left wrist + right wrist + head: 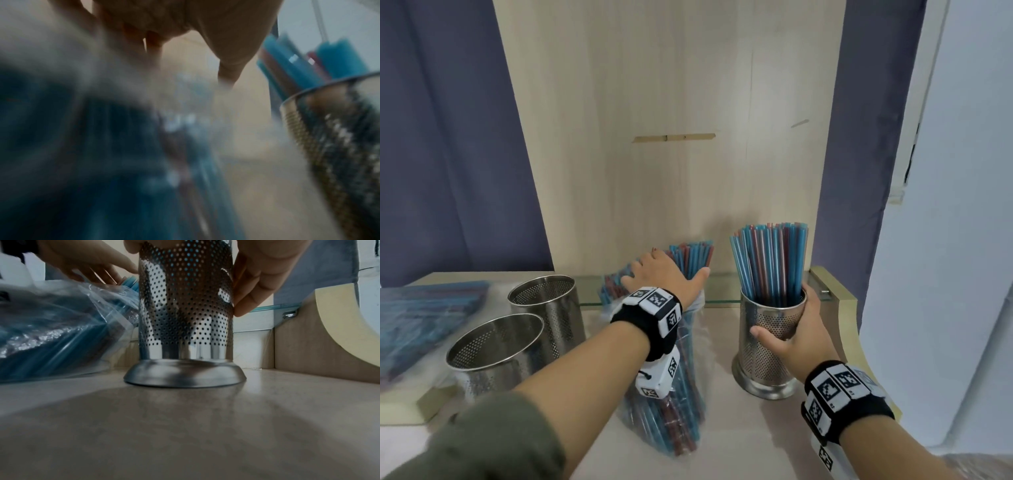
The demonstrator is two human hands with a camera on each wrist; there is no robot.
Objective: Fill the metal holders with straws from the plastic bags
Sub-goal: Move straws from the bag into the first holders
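Observation:
A perforated metal holder (770, 342) (185, 305) full of blue and red straws (770, 260) stands upright on the counter at the right. My right hand (796, 329) grips its upper wall, thumb on the left and fingers (257, 280) round the right side. In the middle lies an opened plastic bag (674, 394) (61, 337) of straws, their ends (691, 257) fanning out towards the back wall. My left hand (671, 270) (185, 24) rests flat on those ends with its fingers spread. The left wrist view is heavily blurred.
Two empty metal holders (544, 308) (493, 353) stand at the left. Another bag of straws (424, 315) lies at the far left. A glass shelf edge (722, 301) runs along the back, and a curved wooden side panel (839, 301) closes the right.

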